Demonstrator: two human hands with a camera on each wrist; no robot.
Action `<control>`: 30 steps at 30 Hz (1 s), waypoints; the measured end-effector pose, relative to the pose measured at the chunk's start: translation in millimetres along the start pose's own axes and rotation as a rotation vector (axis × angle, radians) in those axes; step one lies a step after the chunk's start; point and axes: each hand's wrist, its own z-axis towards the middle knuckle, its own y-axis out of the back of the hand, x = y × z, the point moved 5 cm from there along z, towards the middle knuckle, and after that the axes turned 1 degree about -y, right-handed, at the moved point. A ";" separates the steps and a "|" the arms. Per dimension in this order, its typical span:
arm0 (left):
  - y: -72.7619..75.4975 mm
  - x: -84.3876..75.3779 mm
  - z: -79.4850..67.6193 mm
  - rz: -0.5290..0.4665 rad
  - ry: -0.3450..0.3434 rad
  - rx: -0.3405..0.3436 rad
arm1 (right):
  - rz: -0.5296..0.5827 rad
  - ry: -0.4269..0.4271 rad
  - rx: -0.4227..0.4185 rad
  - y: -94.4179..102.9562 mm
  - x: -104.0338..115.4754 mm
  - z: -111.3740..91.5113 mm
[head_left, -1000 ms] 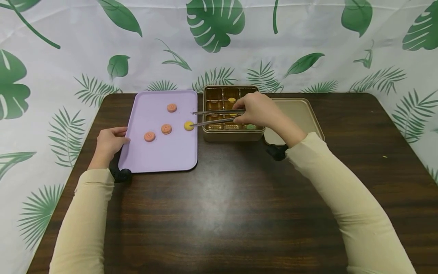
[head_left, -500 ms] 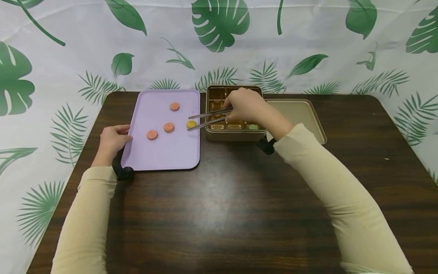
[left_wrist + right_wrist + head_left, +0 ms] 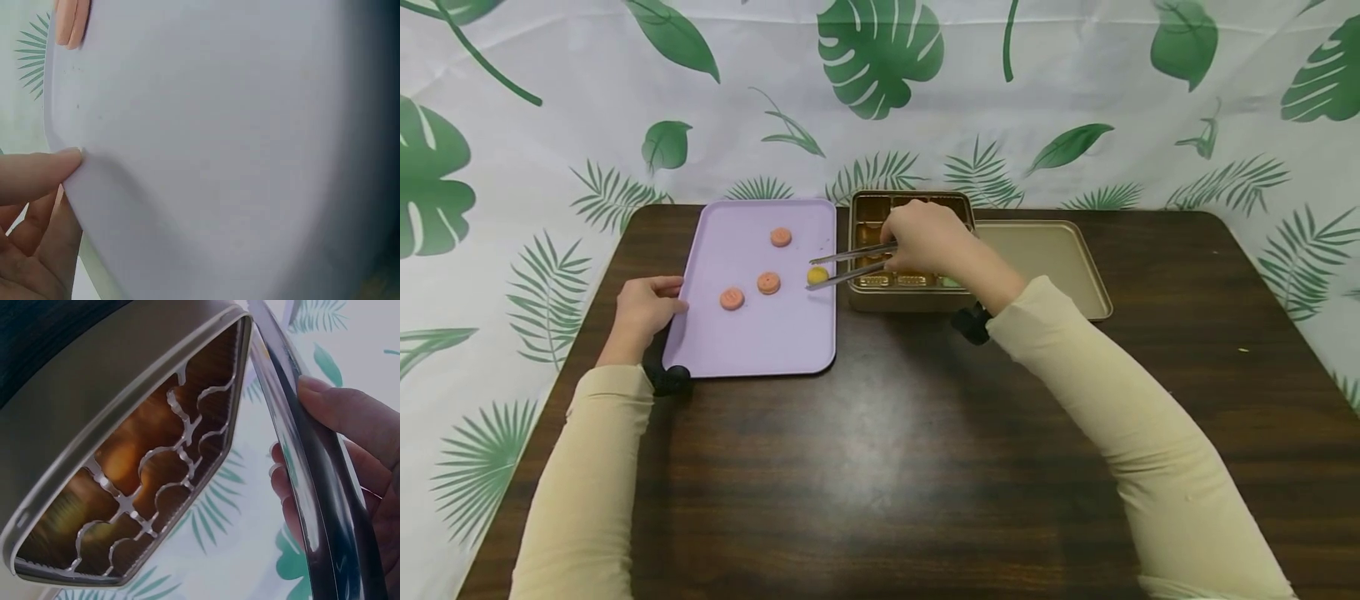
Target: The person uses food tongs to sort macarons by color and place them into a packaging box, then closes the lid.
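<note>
Left to right, places given from the lilac tray (image 3: 760, 337). At its left edge: left hand (image 3: 643, 312). Left wrist view gives the grip: thumb laid over the tray rim, other fingers on the outer side, so edge pinched. Same view shows small dark crumbs (image 3: 78, 106) close up and one salmon macaron side-on, both layers visible; the head view gives mostly tops.

On the tray, head view: left salmon macaron (image 3: 732, 299), middle salmon macaron (image 3: 768, 283) near it, rear salmon macaron (image 3: 781, 237) toward the far side. Yellow macaron (image 3: 817, 276) sits near the tray's right edge, between the two spread tips of the metal tongs (image 3: 853, 275); whether both tips touch it, can't tell.

Just right of the tray: gold tin (image 3: 910, 302), right hand (image 3: 923, 237) above it, clamped on the tongs. Right wrist view adds thumb on one side of the tongs, fingertips on the other, plus the tin's scalloped divider insert (image 3: 125, 503); contents there blurred. Head view catches a pale green piece (image 3: 950, 282) in the tin's front row. Farthest right of the tray: gold lid (image 3: 1045, 258), flat on the table.
</note>
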 end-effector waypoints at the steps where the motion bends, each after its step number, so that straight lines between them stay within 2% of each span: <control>1: 0.9 1.1 -0.2 0.006 0.000 -0.004 | 0.005 -0.001 0.002 -0.9 0.3 0.1; 9: 8.5 16.5 -1.7 0.015 0.025 -0.024 | 0.020 0.006 0.011 -9.6 4.1 1.3; 14: 10.1 19.2 -1.5 0.017 0.029 -0.023 | 0.006 0.014 0.012 -15.4 10.4 4.7; 24: 11.6 19.8 1.5 -0.007 0.046 -0.024 | -0.010 0.003 -0.067 -20.5 16.1 4.5; 30: 12.5 24.0 3.1 -0.003 0.071 -0.019 | 0.054 0.006 -0.087 -24.4 10.7 3.2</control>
